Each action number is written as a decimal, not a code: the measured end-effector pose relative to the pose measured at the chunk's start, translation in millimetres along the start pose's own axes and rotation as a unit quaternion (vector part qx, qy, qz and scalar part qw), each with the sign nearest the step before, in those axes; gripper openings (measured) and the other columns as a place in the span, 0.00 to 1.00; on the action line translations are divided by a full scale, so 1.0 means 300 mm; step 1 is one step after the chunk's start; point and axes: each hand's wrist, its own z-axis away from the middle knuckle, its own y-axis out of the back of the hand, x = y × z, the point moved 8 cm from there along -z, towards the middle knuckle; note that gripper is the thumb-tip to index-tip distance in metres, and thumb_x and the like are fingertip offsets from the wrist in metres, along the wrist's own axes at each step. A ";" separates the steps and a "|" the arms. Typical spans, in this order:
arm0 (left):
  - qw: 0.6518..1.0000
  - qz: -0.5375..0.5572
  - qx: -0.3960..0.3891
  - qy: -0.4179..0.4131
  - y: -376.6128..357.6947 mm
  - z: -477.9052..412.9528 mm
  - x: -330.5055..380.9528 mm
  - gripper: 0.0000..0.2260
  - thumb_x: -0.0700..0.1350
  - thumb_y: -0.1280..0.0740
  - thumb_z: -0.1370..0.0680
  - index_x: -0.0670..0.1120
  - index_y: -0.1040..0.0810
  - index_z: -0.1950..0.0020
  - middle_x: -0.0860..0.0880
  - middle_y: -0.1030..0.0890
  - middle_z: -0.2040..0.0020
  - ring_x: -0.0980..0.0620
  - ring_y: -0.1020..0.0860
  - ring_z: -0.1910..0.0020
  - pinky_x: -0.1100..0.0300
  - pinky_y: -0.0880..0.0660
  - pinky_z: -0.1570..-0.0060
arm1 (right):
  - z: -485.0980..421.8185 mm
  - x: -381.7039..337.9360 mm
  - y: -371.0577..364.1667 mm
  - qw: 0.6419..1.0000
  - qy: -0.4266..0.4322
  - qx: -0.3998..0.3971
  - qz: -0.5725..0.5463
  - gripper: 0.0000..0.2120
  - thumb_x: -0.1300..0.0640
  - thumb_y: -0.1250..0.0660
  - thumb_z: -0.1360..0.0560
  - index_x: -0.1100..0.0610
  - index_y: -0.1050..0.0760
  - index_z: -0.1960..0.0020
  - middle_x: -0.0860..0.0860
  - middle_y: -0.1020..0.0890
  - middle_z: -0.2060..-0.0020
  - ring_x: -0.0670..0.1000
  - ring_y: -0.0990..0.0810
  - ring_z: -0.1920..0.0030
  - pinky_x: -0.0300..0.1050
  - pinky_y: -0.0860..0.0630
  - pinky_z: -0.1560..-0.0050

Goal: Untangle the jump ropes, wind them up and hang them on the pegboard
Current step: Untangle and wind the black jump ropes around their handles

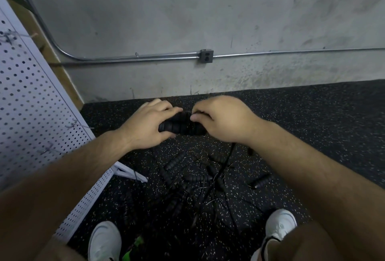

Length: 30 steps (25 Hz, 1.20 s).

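The floor (312,115) is black rubber with white specks, and a gray concrete wall (187,11) with a metal pipe (145,55) and an outlet box (206,56) stands behind it. Both hands curl tight round black bumpy jump rope handles (179,127) held above the floor, left hand (150,127) on the left end, right hand (223,119) on the right, and a thin black cord (227,160) hangs down to a messy pile of jump ropes (191,179) below. A white pegboard (27,94) with wire hooks (73,124) is at the left, and two white shoes (105,240) stand near the pile.

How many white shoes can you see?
2. The left white shoe stands at the bottom left on the speckled black rubber floor; the right white shoe is at the bottom right, partly hidden.
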 end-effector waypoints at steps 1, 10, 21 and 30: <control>1.000 0.014 -0.007 -0.019 -0.001 0.006 0.030 0.32 0.54 0.22 0.28 0.51 0.27 0.26 0.54 0.25 0.42 0.52 0.30 0.41 0.47 0.31 0.36 | -0.009 0.020 0.012 1.000 0.002 0.017 -0.001 0.10 0.46 0.38 0.18 0.50 0.19 0.47 0.44 0.18 0.57 0.47 0.22 0.58 0.42 0.28 0.61; 0.991 0.130 -0.011 -0.021 0.103 0.040 0.176 0.36 0.53 0.25 0.25 0.51 0.36 0.20 0.58 0.30 0.35 0.57 0.34 0.32 0.60 0.39 0.28 | -0.017 0.208 -0.109 0.965 -0.074 0.007 -0.252 0.08 0.58 0.37 0.18 0.57 0.20 0.52 0.49 0.16 0.58 0.47 0.16 0.60 0.41 0.20 0.56; 0.993 0.033 0.036 0.104 0.091 -0.038 -0.091 0.35 0.50 0.24 0.26 0.47 0.33 0.22 0.49 0.27 0.33 0.50 0.33 0.32 0.44 0.34 0.28 | 0.046 -0.080 -0.294 0.961 -0.078 -0.103 -0.244 0.18 0.45 0.49 0.14 0.56 0.30 0.53 0.51 0.24 0.64 0.50 0.26 0.66 0.48 0.31 0.66; 0.998 0.040 -0.036 0.029 -0.010 -0.028 -0.015 0.34 0.49 0.22 0.27 0.49 0.30 0.24 0.53 0.26 0.38 0.54 0.33 0.36 0.49 0.35 0.30 | -0.012 0.024 0.006 0.997 -0.002 0.044 0.061 0.13 0.44 0.42 0.17 0.49 0.23 0.44 0.46 0.18 0.52 0.51 0.20 0.54 0.46 0.26 0.59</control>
